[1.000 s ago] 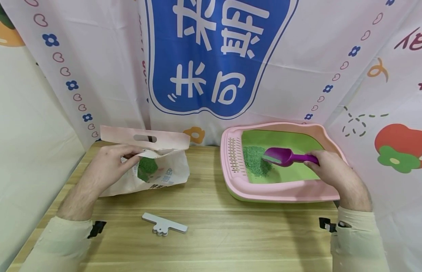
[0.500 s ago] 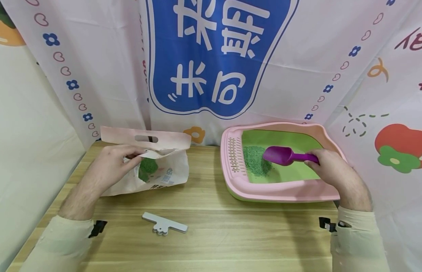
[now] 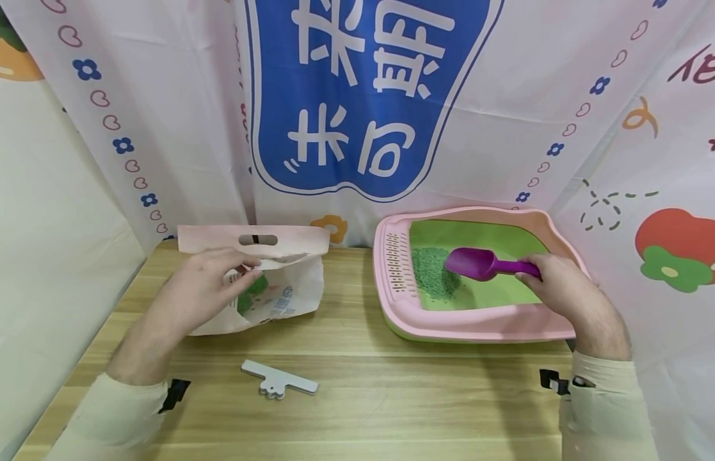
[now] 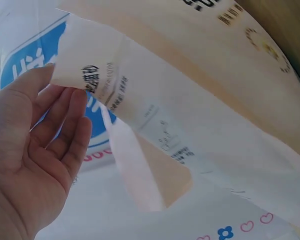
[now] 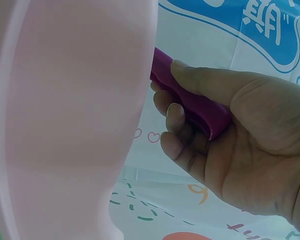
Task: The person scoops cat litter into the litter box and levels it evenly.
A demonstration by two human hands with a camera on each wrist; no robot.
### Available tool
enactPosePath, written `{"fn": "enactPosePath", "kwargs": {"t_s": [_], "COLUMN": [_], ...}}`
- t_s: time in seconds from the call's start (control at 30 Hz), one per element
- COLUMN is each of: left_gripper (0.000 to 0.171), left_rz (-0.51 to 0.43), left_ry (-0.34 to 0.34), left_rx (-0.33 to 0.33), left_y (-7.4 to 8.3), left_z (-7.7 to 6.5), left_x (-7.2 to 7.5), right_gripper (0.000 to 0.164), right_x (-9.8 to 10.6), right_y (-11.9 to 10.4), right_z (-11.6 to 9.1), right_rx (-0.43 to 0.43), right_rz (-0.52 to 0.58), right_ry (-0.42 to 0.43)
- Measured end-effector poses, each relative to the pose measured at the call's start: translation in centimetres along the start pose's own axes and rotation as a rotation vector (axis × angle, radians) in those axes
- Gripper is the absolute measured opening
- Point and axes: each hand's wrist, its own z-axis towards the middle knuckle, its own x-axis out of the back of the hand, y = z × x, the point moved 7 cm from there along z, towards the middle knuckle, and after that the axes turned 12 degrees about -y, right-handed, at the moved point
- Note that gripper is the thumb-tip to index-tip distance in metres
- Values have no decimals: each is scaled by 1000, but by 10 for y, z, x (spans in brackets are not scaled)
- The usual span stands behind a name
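Flimsy on the left, spill-prone on the right.

Near the back-left corner of the tabletop [image 3: 392,403], the left hand [image 3: 210,285] pinches the paper bag [image 3: 304,288] by its lip, other fingers loosely bent; a hard tug could tear the paper or tip the bag. In front, nearer the front edge, the grey clip [image 3: 279,380] lies loose, where a careless forearm could knock it. Toward the back-right corner sits the pink-rimmed tub [image 3: 478,325], green granules [image 3: 431,275] spread near its left end. The right hand [image 3: 564,285] grips the purple scoop [image 3: 473,264] over them; contact I cannot tell. A quick sweep could fling granules out.
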Motion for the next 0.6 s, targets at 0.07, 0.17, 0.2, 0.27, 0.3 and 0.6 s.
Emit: {"fn": "enactPosePath", "kwargs": {"t_s": [0.07,0.17,0.2,0.27,0.3,0.6], "left_gripper": [22,19,18,18,18,24], "left_rz": [1,4,5,19,26,32], "left_ry": [10,28,32,33,31,-7], "left_rx": [-20,-55,-66,-79,-84,-136], "left_y": [5,10,11,13,14,38], "left_z": [1,2,3,3,4,11], "left_x": [-1,-2,-3,-6,-7,-24], "right_gripper": [21,21,21,22,22,21], "right_x": [0,-1,-1,-2,-2,-2], "right_y": [0,0,0,0,0,1], "right_z": [0,0,0,0,0,-2], "right_rx": [1,2,1,1,1,1], "right_rz": [-2,-4,-3,-1,-1,4], "right_ry": [3,8,8,8,8,14]}}
